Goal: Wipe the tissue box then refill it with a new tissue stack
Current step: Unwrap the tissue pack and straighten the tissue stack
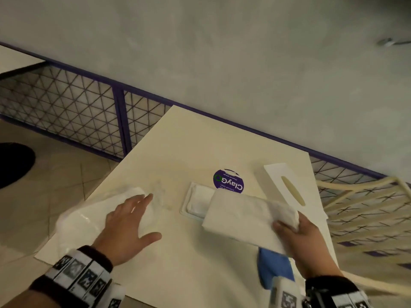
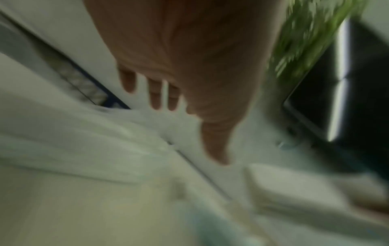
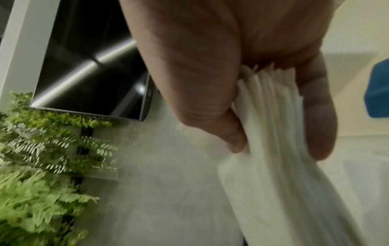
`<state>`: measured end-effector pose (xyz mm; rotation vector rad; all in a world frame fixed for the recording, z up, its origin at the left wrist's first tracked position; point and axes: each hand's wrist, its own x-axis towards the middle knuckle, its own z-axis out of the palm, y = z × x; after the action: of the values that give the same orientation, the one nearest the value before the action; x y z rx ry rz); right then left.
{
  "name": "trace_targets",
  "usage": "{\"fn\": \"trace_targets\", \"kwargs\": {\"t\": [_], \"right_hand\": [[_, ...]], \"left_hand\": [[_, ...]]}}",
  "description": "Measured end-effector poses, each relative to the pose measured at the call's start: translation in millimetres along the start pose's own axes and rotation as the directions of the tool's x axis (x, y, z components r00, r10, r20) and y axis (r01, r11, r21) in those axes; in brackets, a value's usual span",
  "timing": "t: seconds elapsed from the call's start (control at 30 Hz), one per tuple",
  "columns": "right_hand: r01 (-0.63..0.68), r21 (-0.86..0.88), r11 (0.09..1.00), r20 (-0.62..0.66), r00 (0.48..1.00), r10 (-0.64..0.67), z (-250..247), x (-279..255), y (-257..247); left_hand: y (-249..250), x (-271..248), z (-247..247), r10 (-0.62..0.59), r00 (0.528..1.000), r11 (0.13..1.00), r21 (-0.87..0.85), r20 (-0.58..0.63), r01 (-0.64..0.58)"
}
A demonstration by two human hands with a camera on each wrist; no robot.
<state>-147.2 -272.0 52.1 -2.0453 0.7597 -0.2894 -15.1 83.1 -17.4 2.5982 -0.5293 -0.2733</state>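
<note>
One thick tissue stack (image 1: pixel 242 215) sits in your right hand (image 1: pixel 304 238), fingers and thumb clamped on its near end, the far end held over the open white tray (image 1: pixel 189 204) in the middle of the surface (image 1: pixel 178 141). Beyond the tray lies the white box cover (image 1: pixel 287 185) with its oval slot, just beside a round purple sticker (image 1: pixel 229 182). Under your right wrist rests a blue cloth (image 1: pixel 274 268). Your left hand (image 1: pixel 127 227) is spread flat, fingers straight, over the clear plastic wrapper (image 1: pixel 89 218) at the surface's left edge, holding nothing.
</note>
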Motion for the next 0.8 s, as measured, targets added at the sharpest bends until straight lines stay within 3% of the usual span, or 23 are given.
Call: {"fn": "trace_targets", "kwargs": {"t": [0.07,0.1,0.17,0.23,0.27,0.3,0.33,0.43,0.47,0.6,0.8], "right_hand": [[-0.024,0.131,0.991,0.049,0.999,0.017,1,-8,-1],[-0.044,0.215,0.976,0.094,0.995,0.024,2,-12,-1],[-0.098,0.350,0.932,0.160,0.986,0.044,8,-17,-1],[-0.103,0.414,0.904,0.178,0.984,0.030,15,-21,-1],[-0.096,0.428,0.899,0.183,0.983,0.018,18,-23,-1],[-0.102,0.434,0.895,0.194,0.981,0.017,22,-24,0],[-0.120,0.432,0.894,0.215,0.976,0.028,26,-26,1],[-0.186,0.445,0.876,0.259,0.963,0.073,38,-29,14],[-0.175,0.439,0.881,0.242,0.968,0.071,42,-29,19],[-0.130,0.388,0.913,0.213,0.976,0.049,59,-31,40],[-0.165,0.182,0.969,0.233,0.965,0.120,82,-34,82]], "left_hand": [[37,10,-5,0.087,0.996,0.937,-0.340,0.029,-0.072],[54,17,-4,0.082,0.994,0.857,-0.514,0.071,-0.034],[78,29,3,0.030,0.970,0.597,-0.783,0.240,0.175],[89,38,10,0.092,0.896,0.278,-0.876,0.434,0.395],[92,40,12,0.127,0.870,0.177,-0.874,0.476,0.452],[96,40,13,0.148,0.865,0.139,-0.876,0.480,0.462],[97,40,17,0.141,0.874,0.175,-0.881,0.464,0.440],[97,36,29,0.094,0.942,0.489,-0.839,0.321,0.237],[95,35,33,0.081,0.960,0.547,-0.817,0.267,0.181],[78,30,47,0.067,0.989,0.645,-0.762,0.132,0.058],[58,21,83,-0.012,0.974,0.745,-0.647,0.228,0.161]]}}
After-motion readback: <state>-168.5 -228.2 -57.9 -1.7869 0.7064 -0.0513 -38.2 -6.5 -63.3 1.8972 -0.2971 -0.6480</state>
